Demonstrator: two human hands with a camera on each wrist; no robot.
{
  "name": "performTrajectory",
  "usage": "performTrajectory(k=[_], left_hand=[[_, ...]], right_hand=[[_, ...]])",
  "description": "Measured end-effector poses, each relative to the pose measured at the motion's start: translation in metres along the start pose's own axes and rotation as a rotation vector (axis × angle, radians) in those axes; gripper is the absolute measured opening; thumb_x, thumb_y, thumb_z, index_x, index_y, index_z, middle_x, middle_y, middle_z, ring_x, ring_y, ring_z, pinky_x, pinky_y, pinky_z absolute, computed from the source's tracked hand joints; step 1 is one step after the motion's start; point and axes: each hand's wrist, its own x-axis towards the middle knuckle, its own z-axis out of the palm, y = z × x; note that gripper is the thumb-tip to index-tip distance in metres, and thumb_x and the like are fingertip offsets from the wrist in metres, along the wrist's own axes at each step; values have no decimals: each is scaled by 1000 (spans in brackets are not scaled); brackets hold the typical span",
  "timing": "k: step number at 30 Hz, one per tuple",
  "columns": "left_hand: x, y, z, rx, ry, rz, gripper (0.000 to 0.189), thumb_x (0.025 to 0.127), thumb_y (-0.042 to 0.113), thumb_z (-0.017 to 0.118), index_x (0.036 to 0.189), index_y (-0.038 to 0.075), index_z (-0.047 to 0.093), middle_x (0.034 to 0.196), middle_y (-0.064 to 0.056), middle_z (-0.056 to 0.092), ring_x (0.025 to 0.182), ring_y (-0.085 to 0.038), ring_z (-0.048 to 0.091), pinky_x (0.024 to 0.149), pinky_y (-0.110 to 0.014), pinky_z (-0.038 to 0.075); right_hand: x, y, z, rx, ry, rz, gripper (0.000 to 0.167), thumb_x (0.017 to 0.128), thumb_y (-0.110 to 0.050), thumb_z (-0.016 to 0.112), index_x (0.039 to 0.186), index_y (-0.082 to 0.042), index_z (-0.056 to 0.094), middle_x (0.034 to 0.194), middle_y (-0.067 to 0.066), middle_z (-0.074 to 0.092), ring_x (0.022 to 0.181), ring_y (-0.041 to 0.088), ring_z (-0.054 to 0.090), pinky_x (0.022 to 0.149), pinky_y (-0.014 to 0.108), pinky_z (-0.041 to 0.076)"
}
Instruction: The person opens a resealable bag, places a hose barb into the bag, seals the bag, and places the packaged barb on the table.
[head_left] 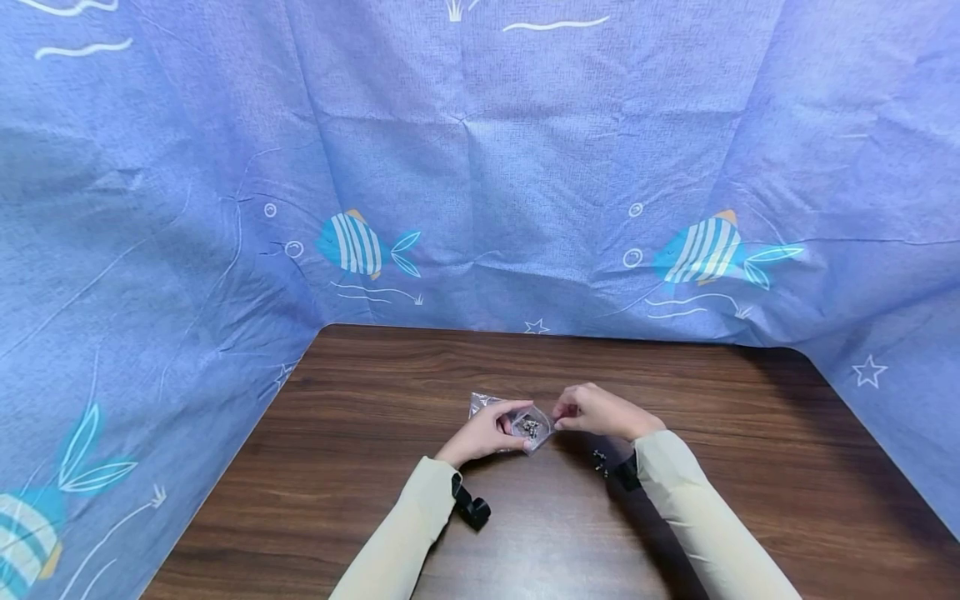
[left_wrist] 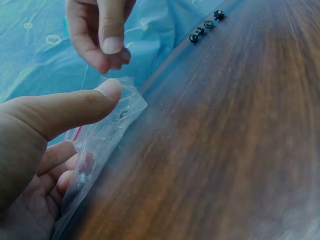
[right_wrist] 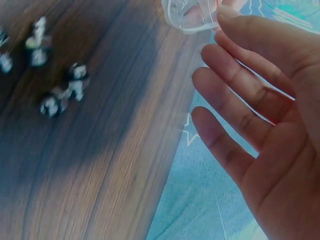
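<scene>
A clear zip bag (head_left: pixel 542 440) with several small metal fittings (head_left: pixel 529 428) inside is held by my left hand (head_left: pixel 483 435), thumb on one side and fingers on the other. The bag's mouth (left_wrist: pixel 129 89) faces my right hand (head_left: pixel 600 412). In the left wrist view the right hand (left_wrist: pixel 102 30) hovers just past that mouth, with a small gap. Its fingers are loosely bent in the right wrist view, and nothing shows between them. More dark and silvery fittings (right_wrist: pixel 62 95) lie loose on the table, below the right hand in the head view.
The dark wood-grain table (head_left: pixel 390 375) has its far edge against a blue cloth (head_left: pixel 465 167) printed with fish, which also hangs at both sides. Black wrist straps (head_left: pixel 471 504) with cameras sit under the sleeves, close to the tabletop.
</scene>
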Motion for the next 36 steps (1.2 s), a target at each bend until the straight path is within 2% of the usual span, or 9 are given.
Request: performTrajectory(k=[3, 17, 27, 33, 36], left_hand=[[0, 0, 0, 14, -5, 1, 63, 79, 21, 80, 136, 16, 55, 77, 0, 57, 67, -7, 49, 59, -19, 42], [0, -1, -1, 27, -5, 12, 64, 79, 22, 80, 137, 14, 54, 75, 3, 55, 66, -5, 49, 59, -20, 42], [-1, 1, 1, -26, -1, 14, 63, 78, 17, 81, 136, 15, 56, 79, -9, 59, 69, -11, 48, 59, -20, 40], [-1, 1, 0, -15, -4, 12, 63, 78, 19, 80, 136, 15, 56, 78, -4, 58, 68, -9, 49, 60, -20, 41], [0, 1, 0, -7, -8, 13, 62, 79, 20, 80, 136, 15, 56, 77, -2, 56, 67, -8, 49, 60, -20, 42]], right_hand=[[-5, 2, -2, 8, -29, 51, 10, 83, -17, 73, 88, -8, 71, 83, -4, 67, 73, 1, 56, 68, 20, 49], [-26, 13, -11, 73, -118, 150, 9, 80, -13, 76, 84, -8, 70, 78, -8, 66, 69, -2, 55, 64, 19, 48], [-37, 16, -10, 66, -179, 166, 7, 77, -11, 77, 82, -10, 72, 75, -9, 67, 65, -3, 54, 62, 18, 47], [-38, 17, -5, 79, -177, 170, 6, 77, -8, 77, 79, -10, 71, 73, -9, 65, 65, -3, 52, 61, 18, 46], [-39, 18, -2, 56, -160, 145, 7, 77, -7, 77, 78, -10, 71, 73, -9, 65, 65, -3, 52, 61, 18, 46]])
